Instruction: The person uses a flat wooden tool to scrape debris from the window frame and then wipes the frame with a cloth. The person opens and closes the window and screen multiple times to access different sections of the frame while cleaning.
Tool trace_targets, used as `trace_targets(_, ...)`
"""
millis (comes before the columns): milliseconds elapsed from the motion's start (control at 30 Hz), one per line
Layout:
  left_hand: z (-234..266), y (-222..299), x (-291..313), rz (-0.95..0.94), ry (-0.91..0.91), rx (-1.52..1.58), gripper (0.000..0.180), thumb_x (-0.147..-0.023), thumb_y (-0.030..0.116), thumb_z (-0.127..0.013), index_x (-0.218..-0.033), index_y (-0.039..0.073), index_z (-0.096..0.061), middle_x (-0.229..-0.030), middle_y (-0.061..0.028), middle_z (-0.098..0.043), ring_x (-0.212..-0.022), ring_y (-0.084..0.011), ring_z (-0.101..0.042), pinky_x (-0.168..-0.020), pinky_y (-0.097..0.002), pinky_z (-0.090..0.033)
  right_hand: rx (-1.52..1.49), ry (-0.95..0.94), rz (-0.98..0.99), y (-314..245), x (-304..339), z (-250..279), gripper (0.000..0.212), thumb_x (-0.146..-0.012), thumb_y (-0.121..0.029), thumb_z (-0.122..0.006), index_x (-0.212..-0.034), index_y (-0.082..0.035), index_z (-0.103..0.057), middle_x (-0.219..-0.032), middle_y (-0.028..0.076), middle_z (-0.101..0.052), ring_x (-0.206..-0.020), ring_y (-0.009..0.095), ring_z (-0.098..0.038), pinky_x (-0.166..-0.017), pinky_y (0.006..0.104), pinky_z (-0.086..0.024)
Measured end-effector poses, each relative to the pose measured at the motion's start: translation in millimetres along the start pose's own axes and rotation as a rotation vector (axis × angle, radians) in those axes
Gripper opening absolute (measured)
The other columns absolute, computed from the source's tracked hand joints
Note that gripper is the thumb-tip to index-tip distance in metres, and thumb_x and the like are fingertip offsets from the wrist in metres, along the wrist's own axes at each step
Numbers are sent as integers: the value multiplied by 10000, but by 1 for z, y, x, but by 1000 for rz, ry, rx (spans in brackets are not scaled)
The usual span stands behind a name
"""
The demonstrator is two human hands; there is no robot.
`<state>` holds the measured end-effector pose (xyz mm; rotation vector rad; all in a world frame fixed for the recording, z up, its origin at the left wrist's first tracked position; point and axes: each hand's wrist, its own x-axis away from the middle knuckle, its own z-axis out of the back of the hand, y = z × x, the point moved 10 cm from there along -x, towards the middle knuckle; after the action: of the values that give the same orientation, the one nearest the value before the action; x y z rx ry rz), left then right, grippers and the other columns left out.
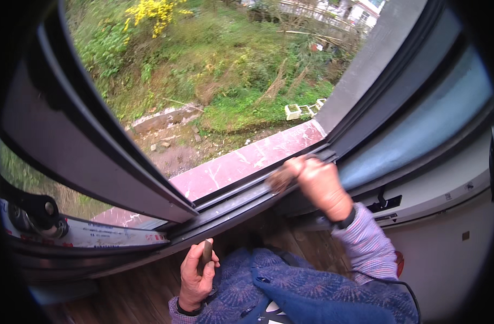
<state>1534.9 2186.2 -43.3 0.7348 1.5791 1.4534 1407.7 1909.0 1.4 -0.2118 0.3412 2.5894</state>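
From where I stand, one brown, bristly brush [280, 181] is at the right stretch of the grey metal window track [221, 209], enclosed by the right hand [322, 186]; blur hides contact. Room side of the track: one left hand [195, 278] pinches one flat brown strip [206, 251]. Brushing appears under way; finished and remaining lengths cannot be told. Beyond the track: one pink, white-veined sill [247, 160].

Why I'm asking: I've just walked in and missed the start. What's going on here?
A person is handling two things by a window track. The right hand holds a blurred brown brush-like thing over the track; whether it touches is hard to tell. The left hand, nearer the body, holds a small flat brownish piece, apart from the track. Beyond the track lies a pink marbled ledge.
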Motion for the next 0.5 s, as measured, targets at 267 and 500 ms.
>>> trace_targets(267, -17, 5, -9, -50, -59, 18, 444, -908, -78, -547, -1348, -15, -532, -911, -76, -574, -761, -144, -572, -703, -256, -491, -1112, 50, 190, -14, 10, 64, 214, -920, -59, -591, -1116, -14, -664, -872, 44, -643, -726, 96, -608, -612, 239, -501)
trace_targets(500, -9, -9, -4, 31, 6, 69, 448, -919, -58, -533, -1364, -19, -509, -931, -70, -559, -765, -116, -559, -696, -239, -484, -280, 76, 23, 110, 18, 36, 301, -763, 11, -731, -1035, -104, -670, -896, 80, -662, -826, 265, -699, -699, 379, -590)
